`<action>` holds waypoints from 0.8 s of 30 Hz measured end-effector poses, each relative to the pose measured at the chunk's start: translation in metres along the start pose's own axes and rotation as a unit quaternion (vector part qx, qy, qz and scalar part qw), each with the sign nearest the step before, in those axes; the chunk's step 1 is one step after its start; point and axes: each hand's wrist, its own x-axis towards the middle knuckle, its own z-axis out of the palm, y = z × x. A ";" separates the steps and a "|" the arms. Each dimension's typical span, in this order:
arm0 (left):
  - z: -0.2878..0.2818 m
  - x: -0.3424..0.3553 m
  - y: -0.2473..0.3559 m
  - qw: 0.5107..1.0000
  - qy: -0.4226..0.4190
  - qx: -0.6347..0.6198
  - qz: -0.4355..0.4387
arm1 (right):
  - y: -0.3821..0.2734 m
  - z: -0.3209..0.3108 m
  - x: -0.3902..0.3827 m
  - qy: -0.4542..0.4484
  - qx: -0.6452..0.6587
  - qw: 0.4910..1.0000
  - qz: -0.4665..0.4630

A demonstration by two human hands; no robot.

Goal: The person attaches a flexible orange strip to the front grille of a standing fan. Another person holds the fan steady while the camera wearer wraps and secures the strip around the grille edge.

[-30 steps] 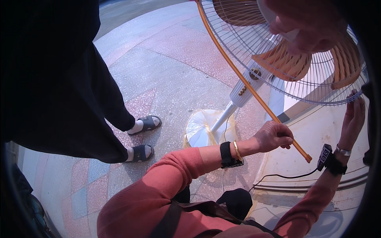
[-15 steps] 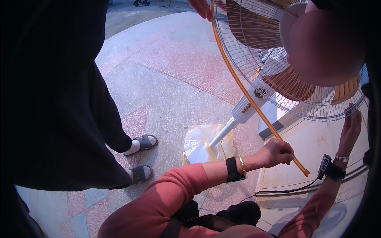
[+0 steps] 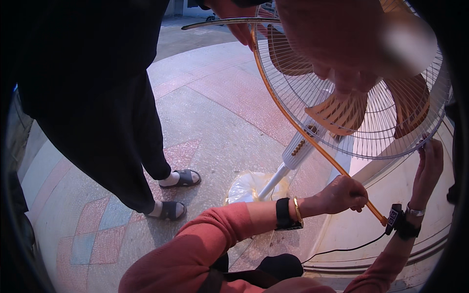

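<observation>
My left hand grips an orange trim strip near its lower end, fingers curled around it. The strip bows along the lower-left side of a silver wire fan grille with tan blades behind it. My right hand has its fingertips on the grille's lower-right rim. The white fan stand leans below, its round base wrapped in clear yellowish plastic. Another person's hand is at the strip's upper part, by a thin metal strip. A large blurred pinkish shape covers part of the grille.
A person in dark clothes and grey slides stands at my left on speckled pink, grey and blue paving. A pale stepped surface lies at right with a black cable. A greyer yard lies beyond at the top.
The grille and both my hands sit lower in the picture than a second ago. The other person's hand shows more at the top, and a thin metal strip has come into view beside it.
</observation>
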 end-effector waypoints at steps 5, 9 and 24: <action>0.010 0.003 -0.005 0.999 0.016 0.017 -0.023 | 0.000 0.009 -0.001 0.039 0.147 0.986 0.072; 0.012 0.005 -0.015 0.997 0.027 0.065 -0.016 | 0.002 0.012 0.000 0.047 0.118 0.992 0.017; -0.006 -0.020 -0.060 0.994 0.051 0.084 -0.051 | -0.002 0.020 -0.001 0.040 0.339 0.917 0.209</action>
